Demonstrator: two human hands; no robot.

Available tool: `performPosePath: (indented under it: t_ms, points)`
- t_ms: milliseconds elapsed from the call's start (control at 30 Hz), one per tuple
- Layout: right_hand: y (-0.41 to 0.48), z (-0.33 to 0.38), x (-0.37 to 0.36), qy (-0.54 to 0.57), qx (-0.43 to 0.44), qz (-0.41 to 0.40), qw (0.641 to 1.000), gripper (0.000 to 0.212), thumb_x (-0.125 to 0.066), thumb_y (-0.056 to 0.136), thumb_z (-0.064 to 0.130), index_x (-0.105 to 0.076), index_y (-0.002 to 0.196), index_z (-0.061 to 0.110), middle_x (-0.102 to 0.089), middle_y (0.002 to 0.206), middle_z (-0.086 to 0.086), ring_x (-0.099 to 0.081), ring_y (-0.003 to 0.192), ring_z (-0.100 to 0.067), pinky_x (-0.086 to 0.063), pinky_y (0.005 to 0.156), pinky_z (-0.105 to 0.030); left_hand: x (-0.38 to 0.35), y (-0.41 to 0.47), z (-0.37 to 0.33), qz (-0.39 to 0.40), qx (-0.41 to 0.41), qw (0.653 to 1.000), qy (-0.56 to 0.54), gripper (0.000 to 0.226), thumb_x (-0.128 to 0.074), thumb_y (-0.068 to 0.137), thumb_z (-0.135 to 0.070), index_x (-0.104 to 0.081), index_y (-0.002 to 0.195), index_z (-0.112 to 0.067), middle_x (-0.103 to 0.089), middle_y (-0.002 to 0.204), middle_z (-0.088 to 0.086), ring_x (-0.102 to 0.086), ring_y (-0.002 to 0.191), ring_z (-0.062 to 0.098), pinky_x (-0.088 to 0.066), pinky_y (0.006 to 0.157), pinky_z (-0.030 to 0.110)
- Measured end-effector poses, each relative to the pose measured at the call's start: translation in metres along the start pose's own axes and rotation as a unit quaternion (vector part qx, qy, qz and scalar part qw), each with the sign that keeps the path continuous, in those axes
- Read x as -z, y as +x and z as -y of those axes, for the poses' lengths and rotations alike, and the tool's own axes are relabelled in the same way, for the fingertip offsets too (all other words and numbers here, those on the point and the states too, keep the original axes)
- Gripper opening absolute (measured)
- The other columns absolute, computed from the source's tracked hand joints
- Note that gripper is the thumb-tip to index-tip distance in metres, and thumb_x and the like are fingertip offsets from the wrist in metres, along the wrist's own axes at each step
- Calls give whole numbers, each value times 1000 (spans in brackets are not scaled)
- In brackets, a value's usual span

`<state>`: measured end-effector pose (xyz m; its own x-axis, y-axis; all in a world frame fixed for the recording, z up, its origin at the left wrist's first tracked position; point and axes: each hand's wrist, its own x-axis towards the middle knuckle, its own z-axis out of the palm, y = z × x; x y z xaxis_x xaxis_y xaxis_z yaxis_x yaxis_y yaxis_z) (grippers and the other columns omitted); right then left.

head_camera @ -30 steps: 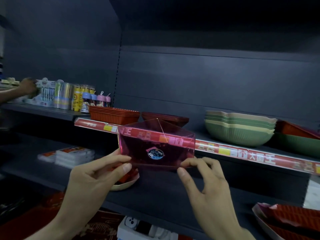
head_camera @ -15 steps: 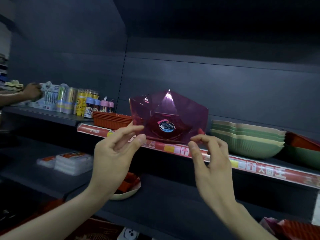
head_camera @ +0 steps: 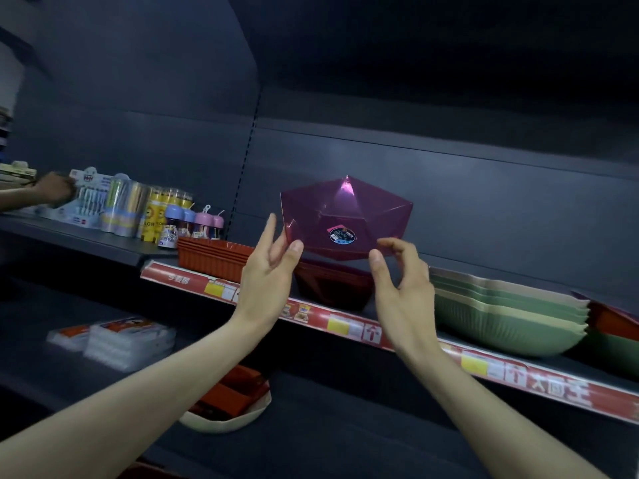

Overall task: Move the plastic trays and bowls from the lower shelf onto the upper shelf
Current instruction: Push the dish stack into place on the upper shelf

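Hanging tilted toward the camera, a translucent magenta faceted plastic bowl (head_camera: 345, 216) is pinched by the left hand (head_camera: 268, 276) at its 8 o'clock edge and the right hand (head_camera: 403, 288) at 4 o'clock, seemingly to steady it above the upper shelf (head_camera: 340, 323). Stacked dark red plastic trays (head_camera: 332, 288) at 6 o'clock look its likely landing spot.
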<state>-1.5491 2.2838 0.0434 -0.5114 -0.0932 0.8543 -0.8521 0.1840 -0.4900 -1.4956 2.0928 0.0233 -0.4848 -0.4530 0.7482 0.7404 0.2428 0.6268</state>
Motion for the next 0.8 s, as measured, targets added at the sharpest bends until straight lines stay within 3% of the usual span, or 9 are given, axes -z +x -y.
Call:
performPosePath:
  t_ms: [100,167,267,333,467,567,800]
  points:
    - [9,-14,-9,34,-40,-3,999,50,-60,102,53,-43,149,47,-53,150,16,-45,138,2,-36,115,-31,-8,13,10,-10,15,1000,22,63,-60,108,-32,-33,165,-24,-52,154,-18,-48,134,-15,-36,124,27]
    - [13,-24,-13,46,-65,-7,997,63,-61,99,59,-35,156,49,-53,147,27,-41,145,0,-34,120,-35,-13,18,16,-6,22,999,37,57,-58,109,-32,-39,162,-25,-50,157,-16,-45,140,-8,-35,123,24]
    - [20,-35,-15,41,-89,2,995,50,-61,101,53,-46,148,56,-60,130,39,-51,132,9,-38,114,-28,-18,25,26,4,36,995,93,57,-53,110,-41,-37,164,-30,-48,161,-12,-42,148,3,-34,122,26]
    - [26,-39,-15,59,-121,11,991,55,-64,102,46,-48,155,42,-60,122,43,-57,121,10,-37,107,-20,-20,29,34,13,40,991,126,58,-50,109,-48,-35,164,-34,-48,161,-11,-42,151,10,-33,125,34]
    - [37,-53,-16,99,-206,20,973,68,-74,97,42,-47,157,25,-68,129,22,-59,128,-4,-39,113,-25,-24,38,40,16,78,984,160,60,-49,108,-52,-36,164,-33,-46,164,-4,-38,154,17,-30,124,35]
    - [39,-56,-16,118,-253,8,960,78,-76,96,41,-39,162,19,-57,153,5,-52,141,-13,-33,121,-30,-27,38,43,18,102,981,161,60,-50,108,-53,-39,163,-31,-42,166,0,-35,156,20,-27,126,38]
    - [34,-55,-17,169,-287,11,943,76,-78,96,34,-42,160,16,-51,158,-2,-43,149,-18,-28,123,-32,-26,36,48,-3,120,976,181,59,-48,107,-57,-40,161,-36,-41,167,2,-30,158,25,-25,129,48]
